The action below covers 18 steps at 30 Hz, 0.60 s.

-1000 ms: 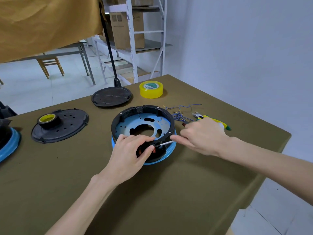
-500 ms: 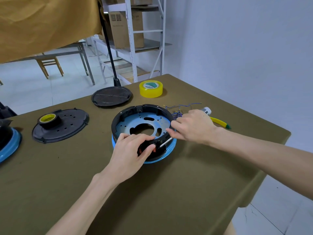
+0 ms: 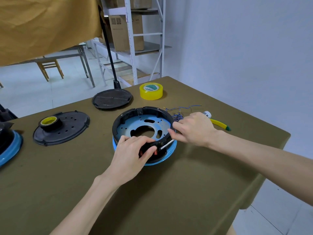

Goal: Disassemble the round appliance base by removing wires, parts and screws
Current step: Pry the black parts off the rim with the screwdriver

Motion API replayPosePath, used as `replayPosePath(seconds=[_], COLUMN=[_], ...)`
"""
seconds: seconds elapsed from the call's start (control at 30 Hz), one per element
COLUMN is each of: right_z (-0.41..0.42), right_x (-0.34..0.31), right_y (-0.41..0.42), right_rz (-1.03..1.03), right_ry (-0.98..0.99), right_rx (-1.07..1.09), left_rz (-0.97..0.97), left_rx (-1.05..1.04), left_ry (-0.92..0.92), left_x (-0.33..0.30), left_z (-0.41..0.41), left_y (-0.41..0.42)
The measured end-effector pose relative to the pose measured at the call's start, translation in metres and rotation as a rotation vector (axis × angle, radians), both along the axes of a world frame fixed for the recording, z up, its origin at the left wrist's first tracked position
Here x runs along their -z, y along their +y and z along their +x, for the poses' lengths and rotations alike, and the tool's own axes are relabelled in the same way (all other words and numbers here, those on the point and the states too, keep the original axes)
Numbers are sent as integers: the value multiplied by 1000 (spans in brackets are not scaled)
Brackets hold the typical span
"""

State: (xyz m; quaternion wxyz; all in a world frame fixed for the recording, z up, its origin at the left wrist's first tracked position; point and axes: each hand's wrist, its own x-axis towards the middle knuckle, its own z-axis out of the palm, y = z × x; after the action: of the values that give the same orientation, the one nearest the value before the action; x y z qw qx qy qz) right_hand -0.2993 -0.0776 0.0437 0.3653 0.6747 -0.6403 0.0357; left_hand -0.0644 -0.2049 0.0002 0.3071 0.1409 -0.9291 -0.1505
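The left hand's fingertips (image 3: 149, 152) curl over the near rim of the round appliance base (image 3: 144, 128) and pinch a small red part (image 3: 155, 152) seated in the black ring there, which looks like a way both to steady the base and to keep that part from shifting. The left hand (image 3: 130, 155) rests its heel on the table, so the grip seems braced rather than lifting. Just beside it, the right hand (image 3: 193, 128) has finger and thumb drawn together on a thin metal shaft (image 3: 166, 144), probably a screwdriver, its handle hidden in the palm; the shaft slants down toward the red part, likely to reach a screw or clip. The base sits mid-table on the olive cloth (image 3: 194, 184), open side up, blue plate exposed. Behind the right hand lie pulled wires (image 3: 177, 112) and yellow-handled pliers (image 3: 218, 123), kept within reach. Two black covers (image 3: 67, 126) (image 3: 111, 98) and a roll of yellow tape (image 3: 151, 91) lie well apart from the work.
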Motion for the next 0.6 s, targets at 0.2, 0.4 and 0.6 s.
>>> replayPosePath(seconds=[0.2, 0.4, 0.6], right_z=[5, -4, 8], right_x=[3, 51, 48], right_y=[7, 57, 63], right_rz=[-14, -143, -36], right_ry=[-188, -426, -708], right_rx=[5, 252, 177], left_rz=[-30, -15, -12], left_rx=[-12, -10, -27], left_ry=[24, 34, 22], left_x=[1, 2, 1], left_z=[1, 0, 0], left_y=[2, 1, 2])
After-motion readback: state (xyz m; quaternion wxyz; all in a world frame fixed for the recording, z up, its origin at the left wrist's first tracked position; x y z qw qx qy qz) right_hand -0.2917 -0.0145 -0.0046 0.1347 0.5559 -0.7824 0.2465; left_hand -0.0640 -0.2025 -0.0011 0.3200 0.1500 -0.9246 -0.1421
